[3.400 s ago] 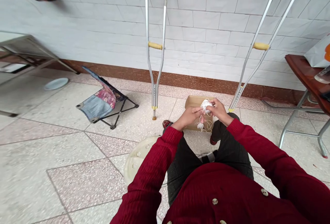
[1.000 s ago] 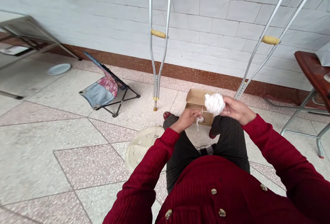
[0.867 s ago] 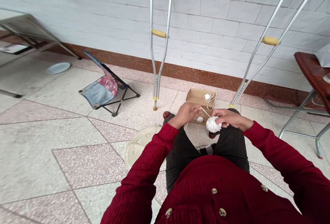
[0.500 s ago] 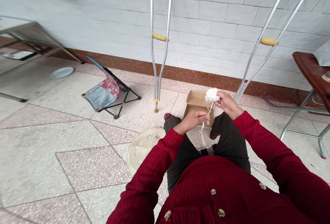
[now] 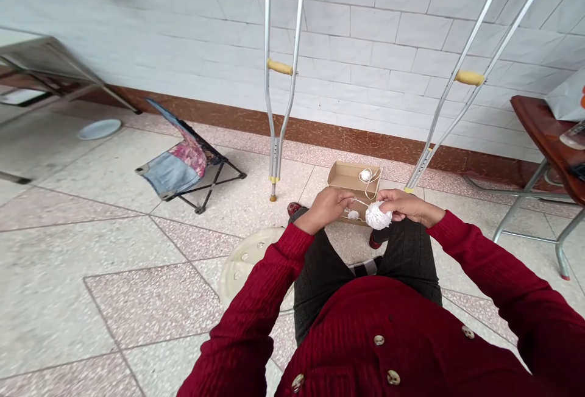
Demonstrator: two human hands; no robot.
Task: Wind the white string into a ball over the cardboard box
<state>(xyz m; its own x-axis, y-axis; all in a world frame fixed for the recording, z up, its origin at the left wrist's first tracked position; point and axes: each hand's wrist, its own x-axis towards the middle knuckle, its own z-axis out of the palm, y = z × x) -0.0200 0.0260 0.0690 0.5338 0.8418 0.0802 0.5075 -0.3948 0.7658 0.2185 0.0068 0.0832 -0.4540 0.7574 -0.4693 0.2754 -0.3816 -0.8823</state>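
Note:
I sit with both arms in red sleeves held out over my knees. My right hand (image 5: 404,204) is closed round a white ball of string (image 5: 378,216). My left hand (image 5: 326,205) pinches the strand of string (image 5: 355,202) that runs across to the ball. Just beyond my hands an open cardboard box (image 5: 345,175) lies on the floor, with a smaller white ball (image 5: 365,174) and loose string in it. A tiny white clump (image 5: 353,215) hangs below my left hand.
Two metal crutches (image 5: 280,74) (image 5: 461,74) lean on the tiled wall. A folding fabric stool (image 5: 185,165) lies tipped at the left, with a plate (image 5: 99,129) farther left. A cream plastic stool (image 5: 247,263) is beside my left leg. A brown table (image 5: 543,138) stands at the right.
My right hand keeps circling with the ball: raised over the box half a second ago, now lowered towards my knee. My left hand stays near the same spot, holding the strand.

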